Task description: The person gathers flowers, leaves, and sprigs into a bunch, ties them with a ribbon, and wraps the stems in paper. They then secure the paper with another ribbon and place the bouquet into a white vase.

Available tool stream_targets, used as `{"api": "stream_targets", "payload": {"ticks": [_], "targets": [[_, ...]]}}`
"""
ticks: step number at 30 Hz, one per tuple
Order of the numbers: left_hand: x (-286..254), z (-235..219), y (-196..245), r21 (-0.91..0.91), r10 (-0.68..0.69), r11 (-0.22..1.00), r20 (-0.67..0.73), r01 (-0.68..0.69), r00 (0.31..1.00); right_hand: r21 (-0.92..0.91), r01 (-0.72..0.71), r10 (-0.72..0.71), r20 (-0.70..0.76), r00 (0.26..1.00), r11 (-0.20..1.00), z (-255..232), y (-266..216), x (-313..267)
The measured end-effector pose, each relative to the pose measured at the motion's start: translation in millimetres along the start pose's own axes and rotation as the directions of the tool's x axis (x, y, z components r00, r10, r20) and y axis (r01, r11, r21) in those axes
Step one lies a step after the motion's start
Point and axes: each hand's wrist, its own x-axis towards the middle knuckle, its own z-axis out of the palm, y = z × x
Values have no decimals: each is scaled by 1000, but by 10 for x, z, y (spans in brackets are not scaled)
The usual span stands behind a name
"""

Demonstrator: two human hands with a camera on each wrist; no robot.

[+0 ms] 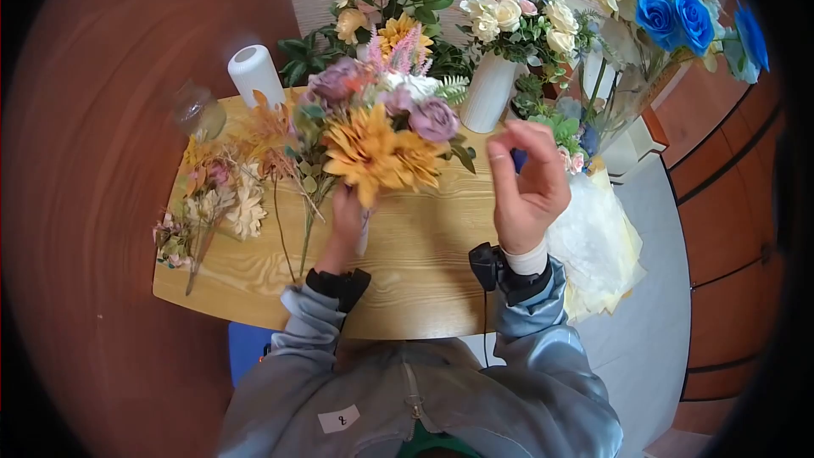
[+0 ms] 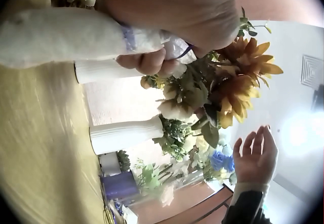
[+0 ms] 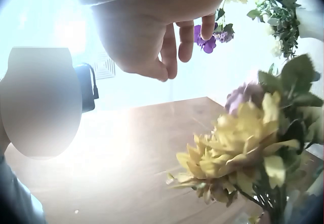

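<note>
Gripping a bouquet by its stems, the left hand sits over the middle of the wooden worktop in the head view; fingers curled round the bundle, blooms orange, mauve and white, standing upright above the fist. Right hand raised just right of the bouquet, apart from it, fingertips pinching a small purple flower. Loose dried stems lie at the worktop's left end, a paper roll and a glass jar behind them. White ribbed vase with cream roses at the back, blue roses far right, crumpled wrapping paper off the right edge.

Left wrist view: left hand fingers wrapped tight on the wrapped stems, orange flower sticking out beyond them. Right hand visible past it, fingers bunched upward. White vase lying sideways in frame.

Right wrist view: right hand fingers bent, fingertips holding the purple flower. Yellow-orange bloom of the bouquet lower right, well below the hand, over the worktop.
</note>
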Motion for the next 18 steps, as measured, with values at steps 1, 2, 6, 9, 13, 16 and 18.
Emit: {"api": "stream_targets", "payload": {"ticks": [1, 2, 6, 9, 13, 16, 18], "targets": [[67, 104, 45, -184, -78, 981, -116, 56, 990, 47, -95, 98, -80, 992, 994, -10, -8, -22], [117, 103, 72, -184, -67, 982, -122, 44, 990, 101, -184, 198, -153, 968, 978, -20, -10, -46], [248, -124, 58, 29, 2, 1000, 14, -3, 1000, 86, -173, 176, -33, 984, 981, 2, 70, -227], [246, -168, 74, -39, 12, 999, 163, -5, 987, 78, -215, 214, 24, 977, 973, 43, 89, -346], [163, -46, 143, 33, 66, 997, 41, -67, 997, 96, -357, 344, 128, 930, 929, 121, 131, -542], [136, 20, 185, 108, 123, 986, 70, -131, 990, 97, -412, 395, 158, 905, 906, 197, 172, -690], [119, -52, 125, 105, 106, 988, 51, -111, 993, 108, -477, 451, 200, 870, 872, 248, 199, -738]]}}
